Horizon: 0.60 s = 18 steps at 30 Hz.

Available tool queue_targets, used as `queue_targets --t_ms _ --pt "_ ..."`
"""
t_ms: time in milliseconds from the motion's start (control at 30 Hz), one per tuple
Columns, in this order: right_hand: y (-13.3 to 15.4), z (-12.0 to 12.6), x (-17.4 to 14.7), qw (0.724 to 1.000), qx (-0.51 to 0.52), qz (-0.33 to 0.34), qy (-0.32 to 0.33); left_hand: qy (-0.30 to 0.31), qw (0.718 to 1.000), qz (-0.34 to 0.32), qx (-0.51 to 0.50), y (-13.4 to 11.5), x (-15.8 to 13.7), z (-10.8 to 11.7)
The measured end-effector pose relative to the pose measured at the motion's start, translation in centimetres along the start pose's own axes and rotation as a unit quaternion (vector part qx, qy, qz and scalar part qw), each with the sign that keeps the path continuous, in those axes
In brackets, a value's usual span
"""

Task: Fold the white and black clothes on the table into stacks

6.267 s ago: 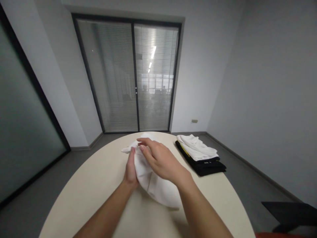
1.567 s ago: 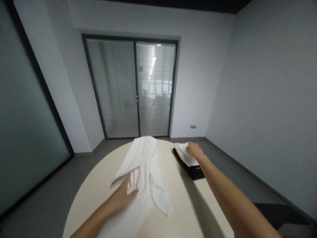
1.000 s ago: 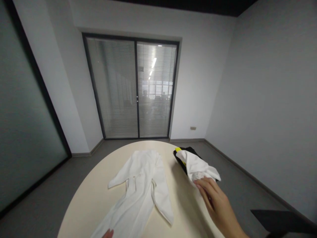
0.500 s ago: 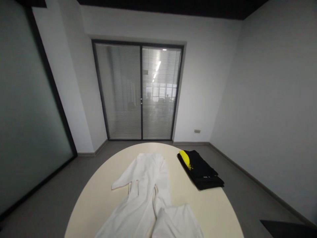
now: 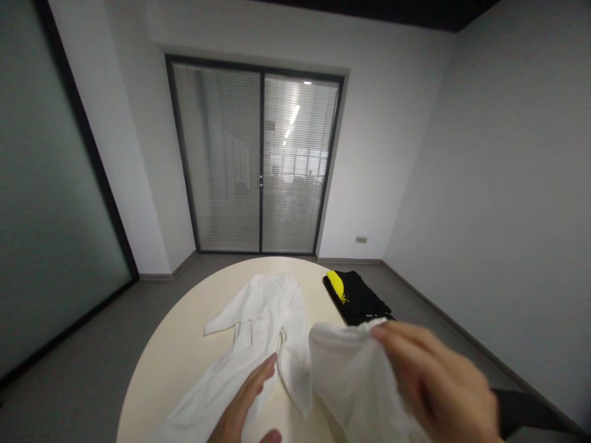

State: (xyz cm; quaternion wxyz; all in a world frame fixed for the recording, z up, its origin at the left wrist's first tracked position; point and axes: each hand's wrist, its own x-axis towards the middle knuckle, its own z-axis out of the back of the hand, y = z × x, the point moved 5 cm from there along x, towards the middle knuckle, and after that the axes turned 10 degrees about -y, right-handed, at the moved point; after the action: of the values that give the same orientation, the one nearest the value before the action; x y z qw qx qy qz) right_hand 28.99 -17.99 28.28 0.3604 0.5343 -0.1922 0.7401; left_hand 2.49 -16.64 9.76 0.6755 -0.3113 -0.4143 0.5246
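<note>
Head view — two white garments (image 5: 258, 326), two hands (image 5: 438, 387).

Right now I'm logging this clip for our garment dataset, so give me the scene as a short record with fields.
Setting: round cream table facing a glass door
Right hand: raised, gripping a white cloth
Left hand: open, fingers on the spread white garment
Far right of table: folded black clothes with a yellow patch

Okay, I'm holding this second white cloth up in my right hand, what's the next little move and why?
Probably lower the crumpled white cloth onto bare round cream table and spread it: your right hand holds it bunched in the air, while your open left hand rests on the spread-out long white garment.
</note>
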Motion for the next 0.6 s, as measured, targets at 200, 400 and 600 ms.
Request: queue_targets --t_ms 200,400,600 --pt "1.1 1.3 9.0 0.989 0.090 -0.111 0.036 0.050 0.996 0.029 -0.061 -1.3 1.5 -1.7" --pt "1.6 2.8 15.1 0.943 0.304 -0.102 -0.092 0.056 0.994 0.017 -0.092 -1.4 1.3 -1.2" --pt "4.7 0.1 19.3 0.901 0.427 -0.078 0.019 0.001 0.997 0.071 0.016 -3.5 0.7 1.4"
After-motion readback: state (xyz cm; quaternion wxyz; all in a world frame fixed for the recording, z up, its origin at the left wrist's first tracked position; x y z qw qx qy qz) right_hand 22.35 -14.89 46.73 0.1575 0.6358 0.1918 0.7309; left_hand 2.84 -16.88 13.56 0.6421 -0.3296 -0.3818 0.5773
